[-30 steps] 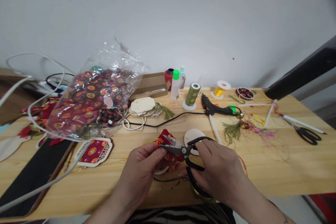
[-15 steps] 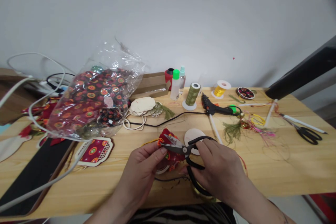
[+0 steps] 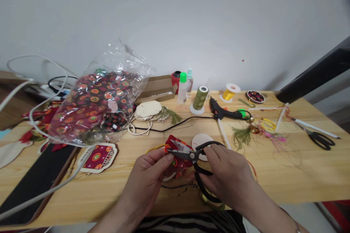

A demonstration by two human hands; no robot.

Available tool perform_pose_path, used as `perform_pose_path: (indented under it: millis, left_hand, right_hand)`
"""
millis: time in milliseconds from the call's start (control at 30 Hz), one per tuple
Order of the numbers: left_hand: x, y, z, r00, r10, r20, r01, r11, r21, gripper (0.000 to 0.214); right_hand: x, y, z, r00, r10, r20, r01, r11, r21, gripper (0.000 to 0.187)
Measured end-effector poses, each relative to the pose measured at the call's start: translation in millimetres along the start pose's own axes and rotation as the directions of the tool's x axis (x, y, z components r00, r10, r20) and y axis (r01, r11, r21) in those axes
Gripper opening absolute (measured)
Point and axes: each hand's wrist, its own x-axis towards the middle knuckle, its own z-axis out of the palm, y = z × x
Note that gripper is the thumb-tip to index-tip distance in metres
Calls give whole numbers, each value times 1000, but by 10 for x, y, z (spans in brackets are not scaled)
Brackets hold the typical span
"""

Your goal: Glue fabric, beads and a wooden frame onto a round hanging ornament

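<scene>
Between thumb and fingers, my left hand (image 3: 150,171) pinches a piece of dark red patterned fabric (image 3: 179,164) with orange at its edge. My right hand (image 3: 225,169) has its fingers through the black handles of a pair of scissors (image 3: 192,156). The blades are parted and point left, at the fabric edge by my left thumb. Under the fabric, part of a pale round rim shows. Just behind the scissors lies a pale wooden disc (image 3: 201,141), partly covered by them.
A plastic bag of patterned fabric (image 3: 95,98) lies left. Behind are wooden cutouts (image 3: 148,110), a green thread spool (image 3: 200,99), a green-capped bottle (image 3: 182,91) and a glue gun (image 3: 224,111). Another pair of scissors (image 3: 318,138) and tassels (image 3: 242,135) lie right. A white cable (image 3: 49,189) crosses the left.
</scene>
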Motion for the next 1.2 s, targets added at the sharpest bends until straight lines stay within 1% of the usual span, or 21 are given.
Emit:
perform_pose_path:
  millis: [133,267,433,667,1000,1200]
  left_hand:
    - [5,-3,-6,1000,10,12,-11,1000,15,17]
    - [4,4,5,1000,15,16,-15,1000,12,15]
    - [-6,11,9,1000,17,25,-17,1000,-5,16]
    - [2,15,5,1000,18,25,-18,1000,2,20]
    - [-3,28,31,999,21,31,-21,1000,-19,20]
    - [-4,33,32,999,20,28,-19,1000,-9,21]
  right_hand:
    - [-4,-2,-2,1000,14,9,-14,1000,-2,18]
    - [3,-1,-9,1000,3,15,-3,1000,-4,19]
    - [11,8,-19,1000,-5,-1,5,1000,-11,19]
    - [9,6,-22,1000,8,6,-8,999,43,21]
    - [13,10,-23,999,23,35,-28,992,122,14]
    - [9,10,-5,999,18,28,-22,989,147,10]
